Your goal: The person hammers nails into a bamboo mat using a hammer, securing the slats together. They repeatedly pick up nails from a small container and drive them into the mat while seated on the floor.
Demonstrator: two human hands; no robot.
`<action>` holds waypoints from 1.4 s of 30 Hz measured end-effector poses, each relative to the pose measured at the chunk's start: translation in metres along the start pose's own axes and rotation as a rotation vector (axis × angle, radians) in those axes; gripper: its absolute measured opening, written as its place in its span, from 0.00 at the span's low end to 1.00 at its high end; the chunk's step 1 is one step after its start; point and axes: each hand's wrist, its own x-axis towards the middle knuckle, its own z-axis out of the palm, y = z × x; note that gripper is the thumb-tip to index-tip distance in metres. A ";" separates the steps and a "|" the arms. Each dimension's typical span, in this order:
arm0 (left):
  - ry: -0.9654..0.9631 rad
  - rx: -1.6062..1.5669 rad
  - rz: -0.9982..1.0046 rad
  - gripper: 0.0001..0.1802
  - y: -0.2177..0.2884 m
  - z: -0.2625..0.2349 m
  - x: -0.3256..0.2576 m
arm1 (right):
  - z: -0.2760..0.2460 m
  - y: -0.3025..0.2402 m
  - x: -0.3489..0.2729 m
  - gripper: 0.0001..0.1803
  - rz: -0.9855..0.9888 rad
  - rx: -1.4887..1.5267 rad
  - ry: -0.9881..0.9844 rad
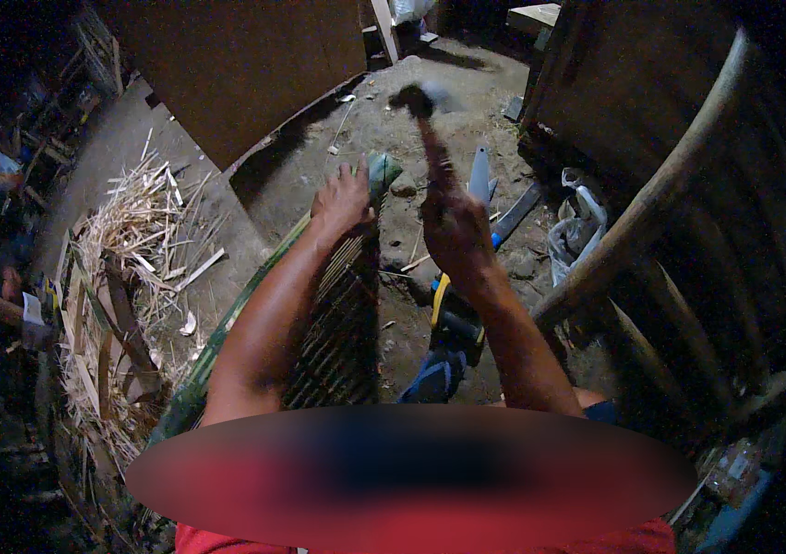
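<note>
My right hand [457, 231] is closed round the handle of a hammer [436, 152], raised ahead of me; its dark head is blurred by motion. My left hand [342, 198] rests with bent fingers on the far end of a slatted bamboo frame [333, 323], gripping it beside the cut end of a green bamboo pole [384, 172]. Whether a nail sits between those fingers is too small to tell. Another green bamboo pole [236, 319] edges the frame's left side, partly behind my left forearm.
A handsaw blade [479, 174] and a blade with a blue handle [515, 216] lie right of my right hand. A yellow-and-black handle [440, 300] is near my sandalled foot [436, 374]. A plastic bag [577, 226] and curved wooden rail [660, 198] stand right. Bamboo shavings [148, 226] pile left.
</note>
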 end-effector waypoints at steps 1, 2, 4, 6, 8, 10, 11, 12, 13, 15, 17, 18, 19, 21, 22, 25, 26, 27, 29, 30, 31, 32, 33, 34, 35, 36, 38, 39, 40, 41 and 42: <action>0.004 -0.018 0.001 0.59 0.000 0.001 0.000 | 0.000 0.000 -0.003 0.36 0.049 0.105 0.005; 0.006 -0.033 -0.004 0.60 0.000 0.002 0.001 | 0.001 -0.001 -0.006 0.37 0.083 0.207 0.080; 0.018 -0.047 -0.009 0.59 0.000 0.003 0.001 | 0.005 0.002 -0.007 0.38 -0.043 0.073 0.068; 0.000 -0.028 -0.024 0.59 0.002 0.001 0.000 | 0.013 0.011 -0.003 0.38 0.036 -0.143 -0.130; -0.006 0.021 -0.022 0.59 0.004 -0.003 -0.001 | 0.019 0.021 0.001 0.30 0.110 -0.169 -0.191; -0.032 -0.014 -0.038 0.59 0.005 -0.006 -0.003 | 0.022 0.028 -0.004 0.13 -0.013 -0.043 -0.014; 0.014 -0.018 -0.038 0.60 0.006 -0.007 -0.003 | 0.023 0.029 -0.008 0.19 -0.079 -0.040 0.055; -0.032 -0.055 -0.048 0.59 0.006 -0.008 -0.004 | 0.024 0.031 -0.007 0.25 -0.141 -0.034 0.125; -0.046 -0.054 -0.031 0.59 0.006 -0.008 -0.003 | 0.023 0.030 -0.009 0.31 -0.206 -0.026 0.203; -0.034 -0.021 -0.022 0.58 0.006 -0.008 -0.002 | 0.022 0.028 -0.007 0.36 -0.009 -0.116 -0.046; -0.035 0.001 -0.034 0.57 0.006 -0.005 -0.002 | 0.019 0.025 -0.002 0.38 0.186 -0.165 -0.300; 0.001 0.006 -0.035 0.57 0.005 -0.004 0.000 | 0.018 0.023 -0.002 0.38 0.164 -0.123 -0.310; -0.011 0.002 -0.025 0.57 0.004 -0.002 -0.001 | 0.017 0.021 0.000 0.39 0.088 -0.068 -0.227; 0.016 -0.020 -0.006 0.57 0.002 0.000 -0.002 | 0.017 0.018 -0.002 0.40 -0.067 0.011 -0.015; 0.016 -0.039 -0.002 0.57 0.001 0.001 -0.003 | 0.019 0.017 -0.002 0.40 -0.142 0.037 0.120; 0.021 -0.041 -0.006 0.56 0.000 0.002 -0.003 | 0.020 0.014 -0.003 0.40 -0.029 -0.147 -0.102; 0.026 -0.038 -0.014 0.56 0.000 0.003 -0.001 | 0.018 0.014 0.000 0.40 0.115 -0.244 -0.250; 0.033 -0.016 -0.020 0.55 0.001 0.003 0.000 | 0.017 0.012 0.003 0.39 0.225 -0.301 -0.292; -0.066 -0.086 0.002 0.54 0.001 0.001 0.004 | 0.011 0.004 0.004 0.39 0.267 -0.226 -0.316; -0.108 -0.103 -0.019 0.53 -0.002 -0.003 0.004 | 0.008 -0.002 0.004 0.39 0.267 -0.204 -0.265; -0.073 -0.135 0.033 0.55 -0.009 -0.008 -0.002 | 0.006 -0.009 0.004 0.38 0.260 -0.165 -0.256; -0.050 -0.157 0.064 0.56 -0.016 -0.014 -0.016 | 0.004 -0.020 -0.004 0.37 0.255 -0.130 -0.225; -0.087 -0.171 0.068 0.57 -0.027 -0.022 -0.034 | 0.005 -0.033 -0.013 0.36 0.199 -0.068 -0.188; 0.098 -0.221 0.078 0.46 -0.039 -0.031 -0.062 | 0.009 -0.046 -0.020 0.32 0.129 0.017 -0.158; 0.226 -0.352 0.062 0.40 -0.057 -0.043 -0.099 | 0.016 -0.061 -0.030 0.31 0.126 0.005 -0.235; 0.280 -0.471 0.022 0.34 -0.081 -0.058 -0.148 | 0.024 -0.075 -0.039 0.29 0.084 0.008 -0.305; 0.213 -0.596 -0.148 0.24 -0.125 -0.085 -0.258 | 0.046 -0.105 -0.059 0.25 0.026 0.108 -0.412; 0.153 -0.615 -0.221 0.20 -0.142 -0.096 -0.320 | 0.059 -0.121 -0.068 0.25 0.039 0.126 -0.512; -0.001 -0.621 -0.372 0.19 -0.148 -0.099 -0.381 | 0.072 -0.136 -0.077 0.24 0.006 0.165 -0.574; -0.037 -0.645 -0.409 0.17 -0.152 -0.101 -0.442 | 0.084 -0.153 -0.087 0.24 0.021 0.186 -0.653; -0.185 -0.662 -0.490 0.17 -0.155 -0.101 -0.497 | 0.093 -0.170 -0.095 0.24 -0.032 0.194 -0.693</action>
